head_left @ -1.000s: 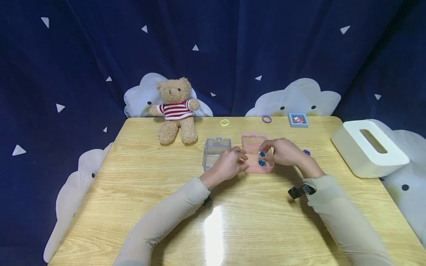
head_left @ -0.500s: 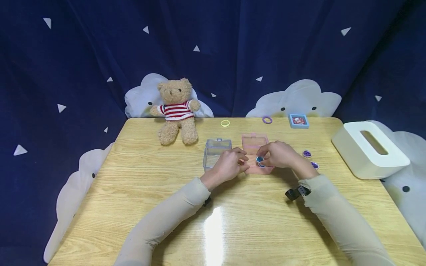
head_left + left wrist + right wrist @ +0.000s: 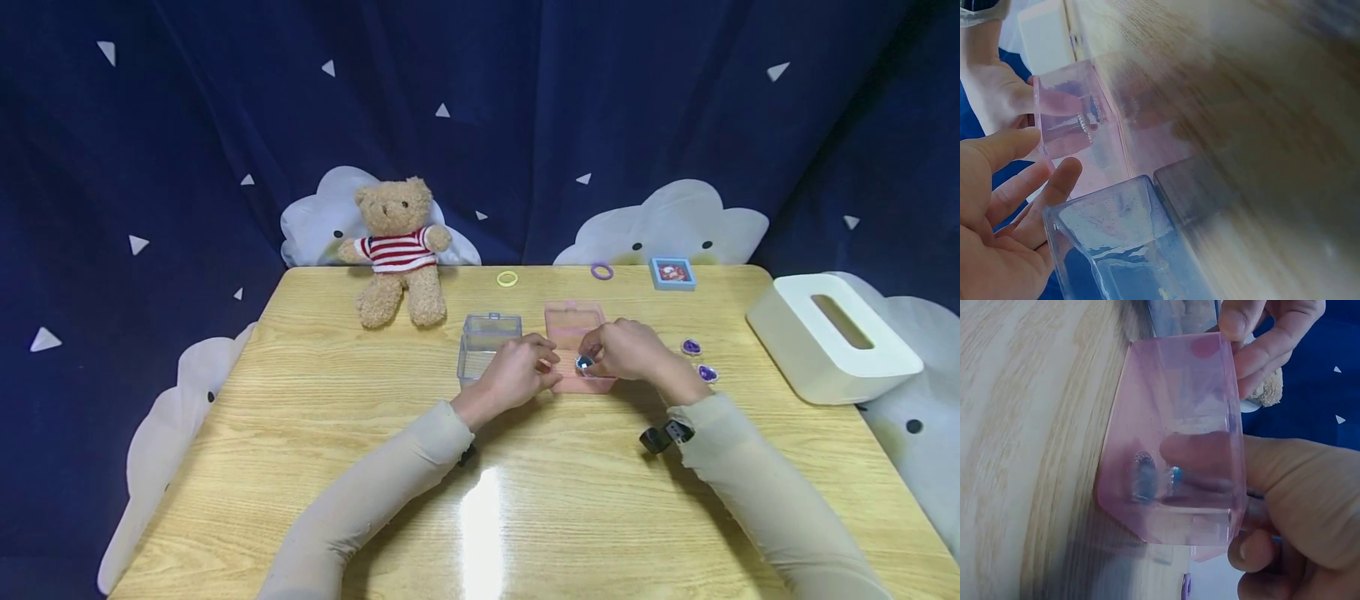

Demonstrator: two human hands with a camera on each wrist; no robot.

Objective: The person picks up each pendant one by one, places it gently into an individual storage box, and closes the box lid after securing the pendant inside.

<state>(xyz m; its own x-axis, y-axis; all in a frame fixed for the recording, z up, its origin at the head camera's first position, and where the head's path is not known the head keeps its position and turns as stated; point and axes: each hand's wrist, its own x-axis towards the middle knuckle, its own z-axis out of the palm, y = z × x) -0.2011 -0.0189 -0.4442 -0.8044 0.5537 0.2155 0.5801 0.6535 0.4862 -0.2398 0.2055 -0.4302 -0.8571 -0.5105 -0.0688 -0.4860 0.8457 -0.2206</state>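
My right hand (image 3: 626, 348) reaches into the open pink clear box (image 3: 1147, 387), pinching a blue gem ornament (image 3: 584, 363) with a pale beaded rim low inside. Through the box wall, the right wrist view shows a second gem ornament (image 3: 1143, 478) at the bottom, close to the fingers. My left hand (image 3: 517, 371) grips the box's front left corner, thumb at the rim and index finger along the left wall. Beside it stands an open blue clear box (image 3: 1129, 244), partly hidden by this hand in the head view.
Two purple gem ornaments (image 3: 691, 347) lie right of the pink box. Behind are a yellow ring (image 3: 507, 278), a purple ring (image 3: 602, 271) and a light blue framed square (image 3: 672, 273). A teddy bear (image 3: 401, 250) sits back left; a white tissue box (image 3: 832, 337) stands right.
The right hand has lowered the blue gem ornament deeper into the pink box, moving slightly left and toward the front. Both purple ornaments are now uncovered. The left hand has stayed put.
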